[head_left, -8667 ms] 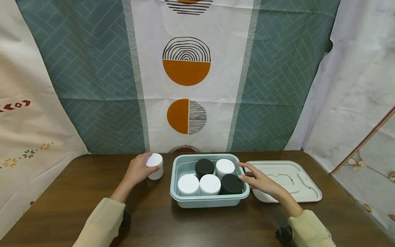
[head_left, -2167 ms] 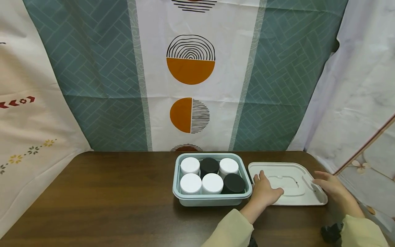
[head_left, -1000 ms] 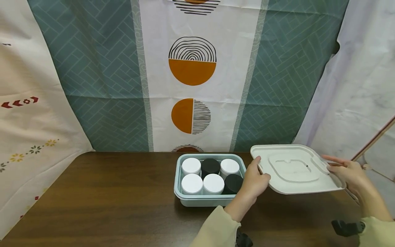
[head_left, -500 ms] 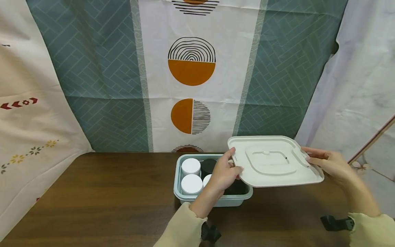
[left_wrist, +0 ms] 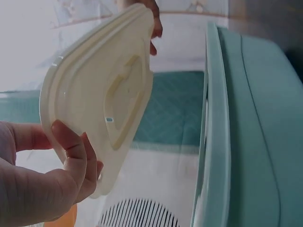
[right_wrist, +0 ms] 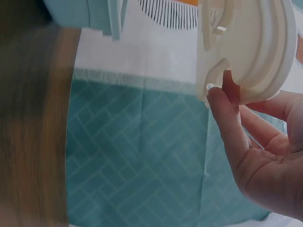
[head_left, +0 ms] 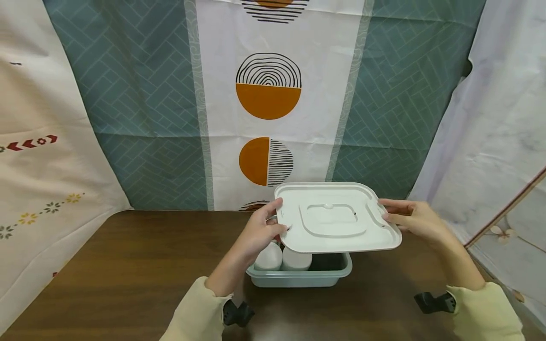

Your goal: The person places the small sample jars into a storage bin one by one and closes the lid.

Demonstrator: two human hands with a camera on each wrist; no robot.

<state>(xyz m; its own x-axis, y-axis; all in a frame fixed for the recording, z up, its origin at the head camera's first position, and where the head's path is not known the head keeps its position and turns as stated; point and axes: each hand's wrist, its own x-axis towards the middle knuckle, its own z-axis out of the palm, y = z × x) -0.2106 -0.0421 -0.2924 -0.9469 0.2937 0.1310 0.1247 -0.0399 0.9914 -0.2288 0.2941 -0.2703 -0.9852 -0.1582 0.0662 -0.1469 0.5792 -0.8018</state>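
A white rectangular lid (head_left: 332, 218) with rounded corners and a raised middle panel is held up over the pale blue box (head_left: 298, 280). My left hand (head_left: 258, 232) pinches its left edge, thumb on top and fingers beneath. At the opposite edge, my right hand (head_left: 415, 220) grips it the same way. The left wrist view shows the lid's underside (left_wrist: 99, 94) tilted above the box wall (left_wrist: 255, 118). In the box, white-lidded jars (head_left: 296, 259) show below the lid's front edge; the back of the box is hidden behind the lid.
The box stands on a dark brown wooden table (head_left: 141, 274). Behind the table hangs a patterned curtain (head_left: 145, 94) in teal and white. Pale cloth (head_left: 503, 118) hangs at the right, and a cream cloth (head_left: 51, 180) at the left.
Earlier my left hand's white jar went into the box. Both hands then took the lid from the table on the right, raised it and carried it left over the box.
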